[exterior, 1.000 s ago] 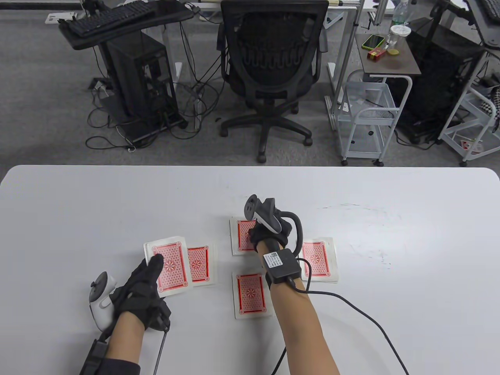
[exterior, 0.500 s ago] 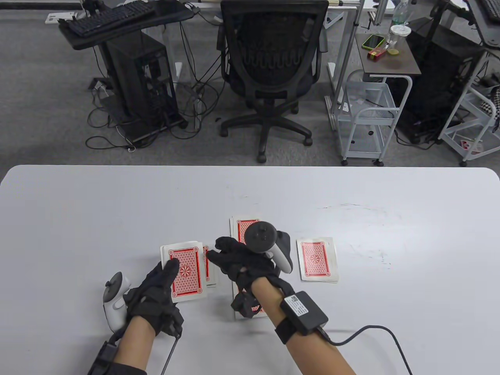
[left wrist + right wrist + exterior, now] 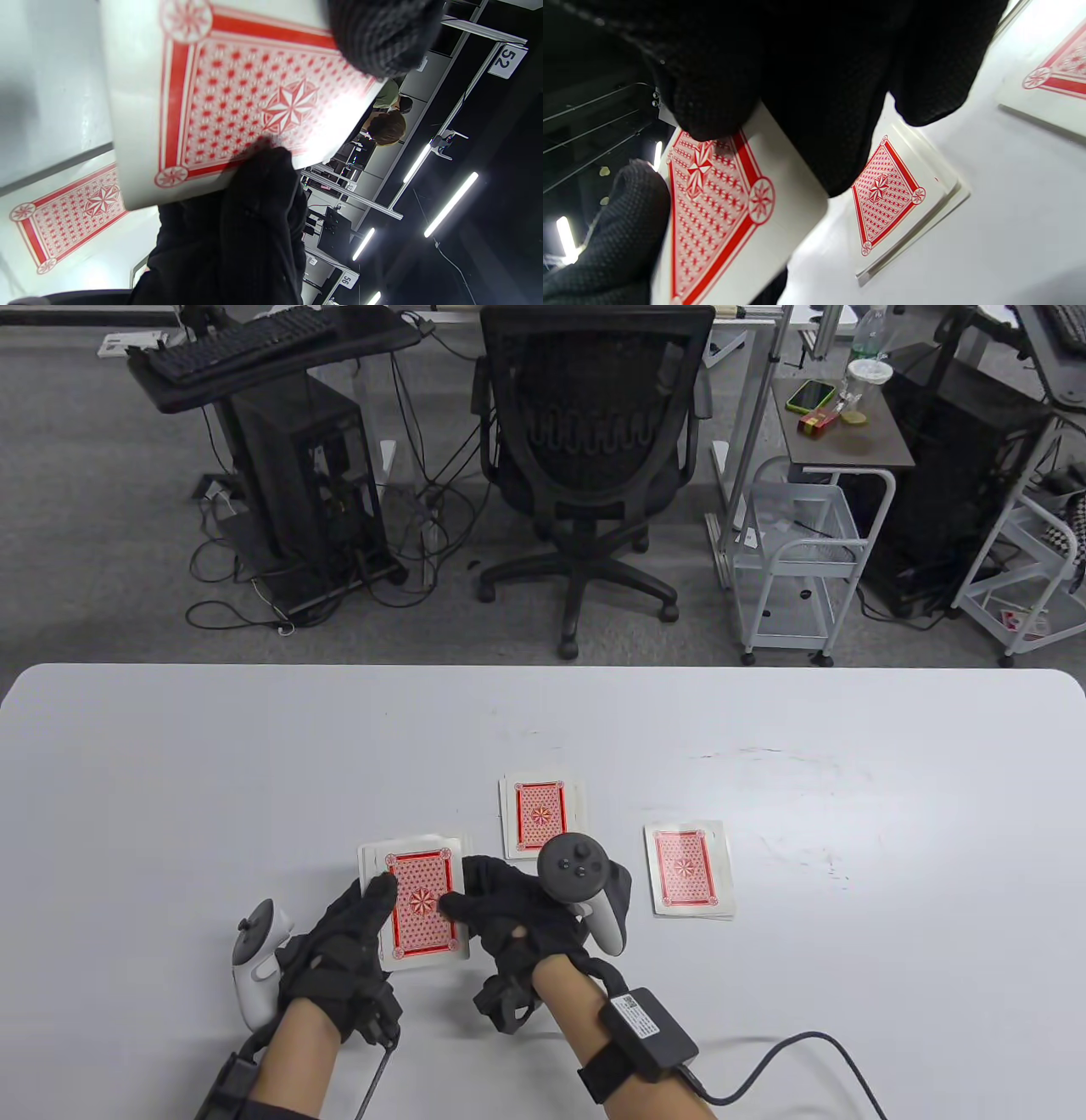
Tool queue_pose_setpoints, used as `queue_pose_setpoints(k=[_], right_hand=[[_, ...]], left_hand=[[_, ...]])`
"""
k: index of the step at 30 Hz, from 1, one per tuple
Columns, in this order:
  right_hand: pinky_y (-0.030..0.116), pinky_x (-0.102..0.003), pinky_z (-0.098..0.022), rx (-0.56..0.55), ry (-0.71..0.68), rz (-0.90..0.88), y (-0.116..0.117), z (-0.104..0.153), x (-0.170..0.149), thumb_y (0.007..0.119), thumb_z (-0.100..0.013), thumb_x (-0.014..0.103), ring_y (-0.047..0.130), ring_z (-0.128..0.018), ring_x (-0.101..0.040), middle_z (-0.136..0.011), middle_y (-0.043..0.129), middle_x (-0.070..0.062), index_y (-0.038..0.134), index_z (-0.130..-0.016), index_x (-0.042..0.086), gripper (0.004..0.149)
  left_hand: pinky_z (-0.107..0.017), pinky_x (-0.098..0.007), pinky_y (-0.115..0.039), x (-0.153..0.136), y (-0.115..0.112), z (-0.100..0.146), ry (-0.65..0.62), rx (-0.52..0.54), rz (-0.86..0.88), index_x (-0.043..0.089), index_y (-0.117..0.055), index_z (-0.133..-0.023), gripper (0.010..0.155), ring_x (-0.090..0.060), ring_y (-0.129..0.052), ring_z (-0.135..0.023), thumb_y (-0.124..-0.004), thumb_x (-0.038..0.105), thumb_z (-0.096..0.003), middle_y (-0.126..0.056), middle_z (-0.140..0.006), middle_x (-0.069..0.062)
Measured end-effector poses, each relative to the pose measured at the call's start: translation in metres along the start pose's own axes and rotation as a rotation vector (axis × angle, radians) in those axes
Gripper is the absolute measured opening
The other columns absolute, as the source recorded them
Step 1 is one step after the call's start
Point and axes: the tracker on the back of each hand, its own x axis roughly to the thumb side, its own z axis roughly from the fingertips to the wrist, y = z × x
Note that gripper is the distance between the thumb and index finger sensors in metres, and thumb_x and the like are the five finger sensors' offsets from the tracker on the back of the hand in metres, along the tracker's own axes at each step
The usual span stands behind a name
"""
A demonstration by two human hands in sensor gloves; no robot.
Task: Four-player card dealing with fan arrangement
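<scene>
My left hand point(image 3: 373, 903) holds the deck of red-backed cards point(image 3: 420, 929) just above the table point(image 3: 254, 746), thumb on its left side. My right hand point(image 3: 462, 906) pinches the right edge of the deck's top card. In the right wrist view a right fingertip point(image 3: 712, 106) presses on the top card point(image 3: 721, 220). In the left wrist view the deck point(image 3: 237, 97) fills the frame. Dealt piles lie face down: a far pile point(image 3: 541, 814) and a right pile point(image 3: 689, 869). The left and near piles are hidden under the deck and my hands.
One dealt pile shows on the table in the left wrist view point(image 3: 72, 216) and one in the right wrist view point(image 3: 895, 203). An office chair point(image 3: 594, 458) and a white cart point(image 3: 797, 551) stand beyond the far table edge.
My right hand left the far pile and came back toward me to the deck. My left hand carried the deck to the right, over the left pile.
</scene>
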Motion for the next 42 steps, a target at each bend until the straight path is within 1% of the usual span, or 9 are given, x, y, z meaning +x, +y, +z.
queue_pose_setpoints(k=[4, 8, 15, 19, 22, 28, 32, 37, 42], right_hand=[[0.075, -0.057, -0.052, 0.035, 0.008, 0.012, -0.017, -0.001, 0.002, 0.088, -0.048, 0.028, 0.106, -0.054, -0.023, -0.072, 0.089, -0.002, 0.065, -0.097, 0.004, 0.059], [0.07, -0.06, -0.053, 0.062, 0.052, 0.051, -0.057, 0.001, -0.004, 0.085, -0.051, 0.026, 0.101, -0.055, -0.026, -0.076, 0.084, -0.005, 0.058, -0.101, 0.004, 0.06], [0.072, -0.058, -0.051, -0.113, 0.243, 0.271, -0.156, 0.012, -0.038, 0.084, -0.053, 0.026, 0.098, -0.043, -0.021, -0.078, 0.083, -0.007, 0.057, -0.103, 0.004, 0.062], [0.072, -0.057, -0.05, -0.215, 0.407, 0.483, -0.191, 0.014, -0.063, 0.086, -0.051, 0.026, 0.096, -0.04, -0.019, -0.078, 0.082, -0.007, 0.058, -0.103, 0.006, 0.062], [0.071, -0.058, -0.051, -0.262, 0.502, 0.573, -0.204, 0.012, -0.084, 0.086, -0.05, 0.027, 0.095, -0.04, -0.019, -0.079, 0.081, -0.007, 0.058, -0.104, 0.007, 0.063], [0.068, -0.059, -0.054, -0.28, 0.636, 0.88, -0.197, 0.004, -0.114, 0.088, -0.049, 0.034, 0.095, -0.047, -0.021, -0.081, 0.079, -0.007, 0.058, -0.103, 0.009, 0.067], [0.067, -0.059, -0.056, -0.312, 0.63, 0.982, -0.194, 0.008, -0.105, 0.088, -0.049, 0.041, 0.094, -0.056, -0.024, -0.088, 0.074, -0.009, 0.057, -0.105, 0.013, 0.07], [0.065, -0.061, -0.057, -0.307, 0.504, 0.825, -0.188, 0.02, -0.06, 0.081, -0.054, 0.044, 0.093, -0.068, -0.029, -0.094, 0.07, -0.013, 0.056, -0.106, 0.011, 0.067], [0.066, -0.06, -0.057, -0.188, 0.258, 0.49, -0.133, 0.024, -0.015, 0.077, -0.056, 0.045, 0.094, -0.068, -0.029, -0.094, 0.071, -0.014, 0.056, -0.106, 0.01, 0.065]], left_hand=[[-0.051, -0.042, -0.09, 0.0, -0.002, 0.0, 0.002, 0.0, -0.027, 0.033, -0.073, -0.094, 0.046, -0.024, -0.101, -0.075, -0.078, 0.047, -0.051, -0.09, -0.09, 0.008], [-0.051, -0.042, -0.09, 0.0, 0.004, -0.001, 0.011, 0.023, -0.026, 0.033, -0.073, -0.095, 0.046, -0.024, -0.101, -0.076, -0.078, 0.047, -0.0515, -0.09, -0.09, 0.008], [-0.052, -0.042, -0.089, 0.001, 0.005, 0.001, 0.018, 0.034, -0.026, 0.034, -0.072, -0.095, 0.046, -0.024, -0.1, -0.076, -0.078, 0.048, -0.0517, -0.09, -0.09, 0.009], [-0.052, -0.042, -0.089, 0.002, 0.007, 0.001, 0.025, 0.043, -0.03, 0.034, -0.072, -0.095, 0.046, -0.024, -0.1, -0.076, -0.078, 0.048, -0.0518, -0.089, -0.091, 0.009], [-0.053, -0.042, -0.089, 0.002, 0.01, 0.0, 0.027, 0.058, -0.029, 0.034, -0.072, -0.095, 0.046, -0.024, -0.1, -0.076, -0.078, 0.048, -0.0519, -0.089, -0.091, 0.009], [-0.053, -0.042, -0.089, 0.002, 0.014, 0.0, 0.033, 0.071, -0.028, 0.034, -0.072, -0.095, 0.046, -0.024, -0.1, -0.077, -0.078, 0.048, -0.052, -0.089, -0.091, 0.009], [-0.053, -0.042, -0.089, 0.002, 0.014, 0.001, 0.035, 0.075, -0.028, 0.034, -0.071, -0.095, 0.046, -0.024, -0.1, -0.077, -0.078, 0.048, -0.0521, -0.089, -0.091, 0.009], [-0.053, -0.042, -0.089, 0.003, 0.01, 0.001, 0.023, 0.068, -0.026, 0.034, -0.072, -0.095, 0.046, -0.024, -0.1, -0.077, -0.078, 0.048, -0.052, -0.089, -0.091, 0.008], [-0.052, -0.043, -0.089, 0.001, 0.0, 0.003, 0.012, 0.051, -0.014, 0.033, -0.072, -0.095, 0.046, -0.024, -0.1, -0.076, -0.079, 0.048, -0.0516, -0.09, -0.09, 0.008]])
